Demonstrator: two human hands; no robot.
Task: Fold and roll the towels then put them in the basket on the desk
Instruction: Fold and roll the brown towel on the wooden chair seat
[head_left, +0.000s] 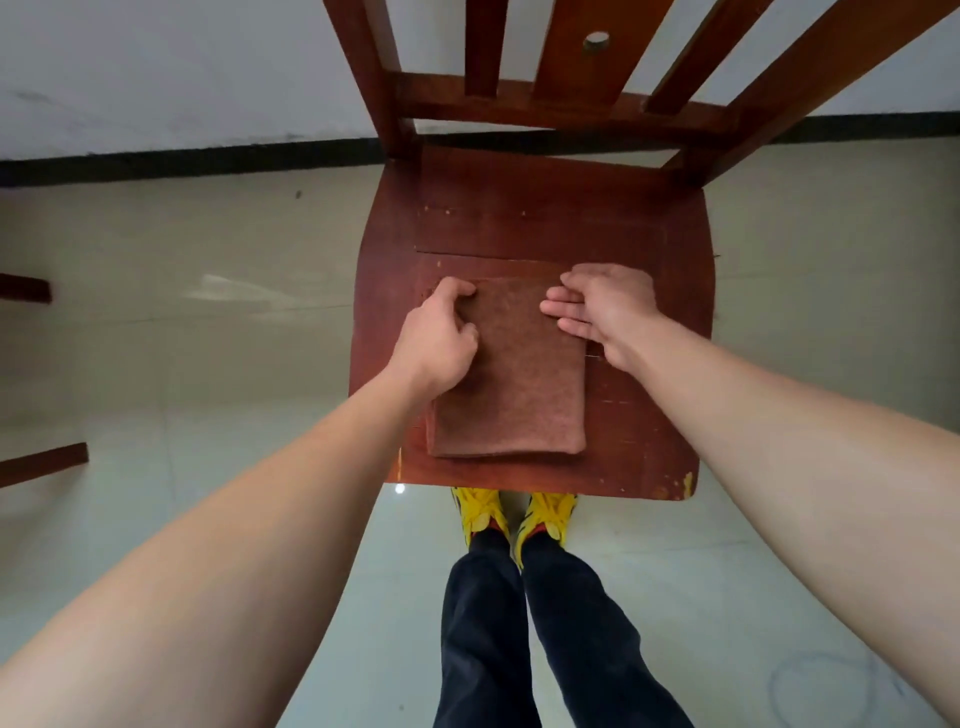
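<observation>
A brown towel (519, 379) lies folded into a narrow rectangle on the seat of a red-brown wooden chair (649, 234). My left hand (436, 338) rests on the towel's far left corner with its fingers curled around the edge. My right hand (602, 312) lies flat on the towel's far right edge, fingers together and pointing left. No basket or desk is in view.
The chair's slatted back (571, 62) rises at the far side, close to a white wall. Pale tiled floor (208, 364) surrounds the chair. My legs and yellow shoes (514, 514) stand at the seat's near edge. Dark wooden furniture parts (41, 462) poke in at the left.
</observation>
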